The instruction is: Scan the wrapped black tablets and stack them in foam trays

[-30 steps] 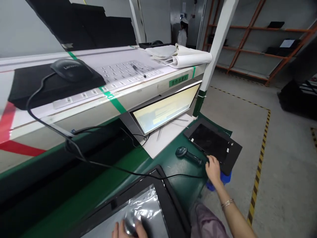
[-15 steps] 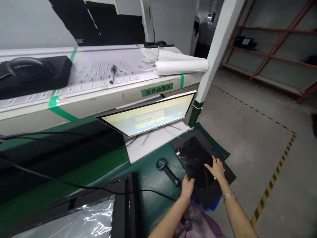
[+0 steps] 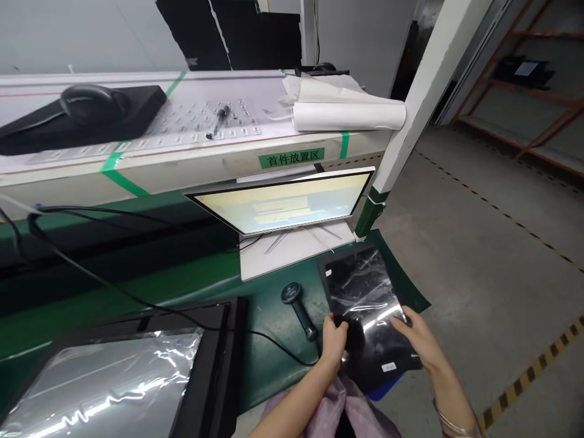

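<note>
Tablet (image 3: 365, 298), just right of the scanner (image 3: 298, 310): left hand (image 3: 334, 340) and right hand (image 3: 417, 340) apparently clasp its near edge; keep both grips even and level.

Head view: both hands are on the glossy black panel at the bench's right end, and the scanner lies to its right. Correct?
Not quite. In the head view both hands, left and right, grip the black panel, but the scanner lies to its left.
</note>
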A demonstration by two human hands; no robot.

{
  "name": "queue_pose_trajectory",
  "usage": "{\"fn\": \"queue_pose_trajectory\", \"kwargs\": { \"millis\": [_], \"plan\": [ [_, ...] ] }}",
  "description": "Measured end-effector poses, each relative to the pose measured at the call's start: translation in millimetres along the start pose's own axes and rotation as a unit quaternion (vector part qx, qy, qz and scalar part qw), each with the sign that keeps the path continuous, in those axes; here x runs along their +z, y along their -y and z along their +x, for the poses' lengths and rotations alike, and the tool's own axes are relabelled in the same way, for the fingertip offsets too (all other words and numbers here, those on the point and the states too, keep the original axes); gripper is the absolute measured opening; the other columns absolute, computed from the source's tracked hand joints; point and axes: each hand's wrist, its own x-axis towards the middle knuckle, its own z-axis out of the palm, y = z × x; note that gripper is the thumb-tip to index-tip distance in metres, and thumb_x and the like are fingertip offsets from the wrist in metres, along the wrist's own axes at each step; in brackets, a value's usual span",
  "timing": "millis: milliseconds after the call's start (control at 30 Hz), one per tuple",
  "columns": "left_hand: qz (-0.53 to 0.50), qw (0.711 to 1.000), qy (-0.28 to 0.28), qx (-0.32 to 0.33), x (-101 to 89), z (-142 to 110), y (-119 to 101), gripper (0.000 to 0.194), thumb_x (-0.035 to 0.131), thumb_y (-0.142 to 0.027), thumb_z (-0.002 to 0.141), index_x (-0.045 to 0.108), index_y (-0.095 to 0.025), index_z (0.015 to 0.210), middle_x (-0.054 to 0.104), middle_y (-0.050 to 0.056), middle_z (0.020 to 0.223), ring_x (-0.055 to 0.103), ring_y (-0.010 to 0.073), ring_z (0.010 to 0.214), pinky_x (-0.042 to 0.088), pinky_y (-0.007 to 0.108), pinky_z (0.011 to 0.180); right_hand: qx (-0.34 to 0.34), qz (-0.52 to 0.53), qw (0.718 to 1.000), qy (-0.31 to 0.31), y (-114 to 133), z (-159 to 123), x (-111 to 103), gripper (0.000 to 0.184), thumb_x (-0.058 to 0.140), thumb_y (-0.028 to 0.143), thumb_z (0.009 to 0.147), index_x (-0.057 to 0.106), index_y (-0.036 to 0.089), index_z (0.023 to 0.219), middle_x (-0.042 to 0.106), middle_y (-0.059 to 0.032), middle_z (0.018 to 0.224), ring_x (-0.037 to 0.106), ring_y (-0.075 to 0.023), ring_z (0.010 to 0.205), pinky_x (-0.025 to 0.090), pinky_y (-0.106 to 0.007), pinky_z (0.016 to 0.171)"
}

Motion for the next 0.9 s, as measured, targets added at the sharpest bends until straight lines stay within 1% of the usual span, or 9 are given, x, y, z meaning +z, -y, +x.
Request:
{"fn": "queue_pose_trajectory", "kwargs": {
  "millis": [100,167,233,300,500,633,733,833,900],
  "plan": [
    [0.029,0.997,-0.035,0.061,-25.9,-9.6,-6.6,0.041,0.052,-0.020,0.078,0.049,-0.010,0.118,0.053,0.016,0.126,0.045,0.0247,0.124,0.029,0.037,0.112,-0.075,-0.108,0.984,-0.121,28.8,-24.8,-16.7,0.035,0.054,0.054,0.084,0.060,0.020,0.082,0.062,-0.0057,0.081,0.059,-0.0191,0.074,0.046,-0.028,0.064],
    [0.045,0.989,-0.117,0.077,-47.3,-11.3,-1.9,0.045,0.052,-0.025,0.081,0.044,-0.011,0.123,0.048,0.016,0.132,0.039,0.0249,0.129,0.022,0.038,0.116,-0.126,-0.221,0.944,-0.209,39.4,-33.5,-10.2,0.030,0.050,0.048,0.088,0.058,0.020,0.080,0.059,-0.0051,0.082,0.056,-0.0175,0.072,0.040,-0.026,0.059],
    [0.042,0.978,-0.202,0.045,-65.7,-6.1,8.5,0.051,0.054,-0.029,0.081,0.039,-0.011,0.126,0.043,0.018,0.137,0.034,0.0279,0.135,0.017,0.045,0.117,-0.138,-0.297,0.912,-0.245,40.5,-34.4,14.3,0.023,0.043,0.036,0.093,0.059,0.020,0.084,0.058,-0.0062,0.086,0.054,-0.0176,0.072,0.034,-0.028,0.056],
    [0.015,0.976,-0.216,-0.008,-76.6,5.5,20.0,0.054,0.057,-0.033,0.080,0.037,-0.011,0.126,0.044,0.021,0.135,0.037,0.0311,0.134,0.022,0.050,0.115,-0.104,-0.324,0.908,-0.243,33.5,-28.9,51.8,0.023,0.038,0.019,0.093,0.059,0.019,0.083,0.057,-0.0078,0.085,0.052,-0.0195,0.074,0.030,-0.031,0.058],
    [-0.057,0.997,-0.046,-0.017,-80.3,40.7,34.4,0.030,0.061,-0.027,0.073,0.051,-0.014,0.098,0.065,0.009,0.093,0.065,0.0205,0.086,0.052,0.032,0.078,-0.058,-0.238,0.952,-0.185,2.0,-10.3,150.6,0.021,0.045,0.004,0.084,0.056,0.019,0.074,0.058,-0.0106,0.080,0.053,-0.0252,0.083,0.039,-0.036,0.072],
    [-0.061,0.998,0.034,0.002,-85.7,30.3,32.0,0.031,0.061,-0.040,0.073,0.051,-0.014,0.088,0.063,0.006,0.076,0.061,0.0174,0.067,0.050,0.030,0.063,-0.064,-0.108,0.986,-0.107,-7.4,-14.4,161.4,0.009,0.055,0.019,0.084,0.062,0.019,0.079,0.063,-0.0094,0.084,0.060,-0.0249,0.088,0.046,-0.039,0.083],
    [-0.021,0.995,0.084,0.050,-87.4,2.7,24.3,0.035,0.061,-0.041,0.074,0.050,-0.014,0.095,0.065,0.008,0.086,0.063,0.0186,0.078,0.051,0.030,0.071,-0.061,0.039,0.997,-0.026,-2.3,-29.3,157.8,0.038,0.057,0.040,0.086,0.059,0.019,0.117,0.067,-0.0109,0.108,0.065,-0.0220,0.098,0.051,-0.038,0.086],
    [0.106,0.966,0.197,0.128,-87.5,-26.1,6.5,0.035,0.060,-0.026,0.072,0.052,-0.013,0.102,0.066,0.010,0.094,0.064,0.0212,0.084,0.051,0.032,0.077,0.021,0.315,0.948,0.032,13.0,-49.6,163.5,0.067,0.071,0.046,0.075,0.047,0.024,0.134,0.060,-0.0105,0.129,0.061,-0.0212,0.112,0.049,-0.038,0.097],
    [0.212,0.920,0.281,0.176,-89.6,-38.9,-9.8,0.038,0.057,-0.018,0.069,0.055,-0.011,0.106,0.068,0.012,0.096,0.065,0.0255,0.085,0.052,0.036,0.078,0.098,0.447,0.889,-0.026,25.0,-61.4,172.5,0.060,0.078,0.045,0.067,0.059,0.023,0.119,0.064,-0.0079,0.122,0.060,-0.0219,0.114,0.044,-0.039,0.104]
  ]
}}
